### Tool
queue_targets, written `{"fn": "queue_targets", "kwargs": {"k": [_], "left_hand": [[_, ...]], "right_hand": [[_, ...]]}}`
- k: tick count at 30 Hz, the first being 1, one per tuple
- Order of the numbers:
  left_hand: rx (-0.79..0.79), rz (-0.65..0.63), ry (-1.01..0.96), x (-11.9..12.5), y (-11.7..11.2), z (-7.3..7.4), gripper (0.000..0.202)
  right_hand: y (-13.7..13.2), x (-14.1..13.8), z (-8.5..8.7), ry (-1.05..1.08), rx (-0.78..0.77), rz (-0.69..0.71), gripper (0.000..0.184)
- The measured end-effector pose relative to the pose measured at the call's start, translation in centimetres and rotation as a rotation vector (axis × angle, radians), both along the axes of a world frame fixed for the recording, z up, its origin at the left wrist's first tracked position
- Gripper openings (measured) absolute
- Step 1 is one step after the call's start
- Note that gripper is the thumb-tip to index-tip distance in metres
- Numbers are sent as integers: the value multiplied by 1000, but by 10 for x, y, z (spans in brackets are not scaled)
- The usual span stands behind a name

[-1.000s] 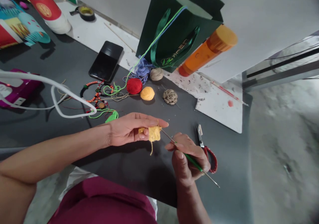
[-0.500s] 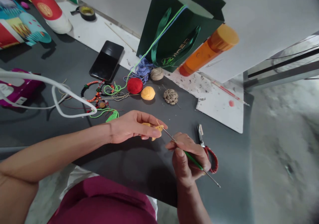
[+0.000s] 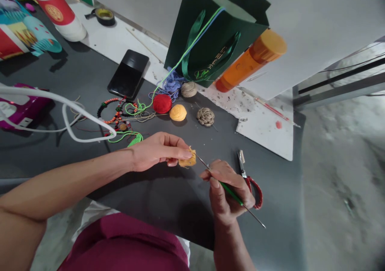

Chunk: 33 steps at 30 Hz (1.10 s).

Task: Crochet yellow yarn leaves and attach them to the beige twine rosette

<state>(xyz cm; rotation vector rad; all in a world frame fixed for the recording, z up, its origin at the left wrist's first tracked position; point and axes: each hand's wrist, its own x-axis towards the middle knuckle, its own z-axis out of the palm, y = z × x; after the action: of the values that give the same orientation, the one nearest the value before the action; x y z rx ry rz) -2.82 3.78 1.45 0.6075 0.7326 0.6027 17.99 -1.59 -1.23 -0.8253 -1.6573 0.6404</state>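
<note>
Your left hand [image 3: 156, 152] pinches a small yellow crocheted piece [image 3: 187, 159] between thumb and fingers, holding it above the dark grey counter [image 3: 168, 210]. Your right hand [image 3: 227, 190] grips a slim green-handled steel crochet hook [image 3: 231, 191] closed in its fingers, the hook's tip at the piece's edge. Red-handled scissors [image 3: 253, 192] lie on the counter just beside your right hand.
</note>
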Motion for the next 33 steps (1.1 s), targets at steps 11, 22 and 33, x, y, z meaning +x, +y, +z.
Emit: {"fn": "queue_targets", "kwargs": {"k": [11, 22, 33], "left_hand": [[106, -33, 47, -1, 1, 1, 25], [335, -67, 331, -2, -2, 6, 19], [202, -18, 264, 2, -3, 0, 29]], "right_hand": [[-2, 0, 4, 175, -190, 66, 14], [3, -10, 3, 391, -515, 62, 9], [5, -12, -1, 308, -365, -145, 19]]}}
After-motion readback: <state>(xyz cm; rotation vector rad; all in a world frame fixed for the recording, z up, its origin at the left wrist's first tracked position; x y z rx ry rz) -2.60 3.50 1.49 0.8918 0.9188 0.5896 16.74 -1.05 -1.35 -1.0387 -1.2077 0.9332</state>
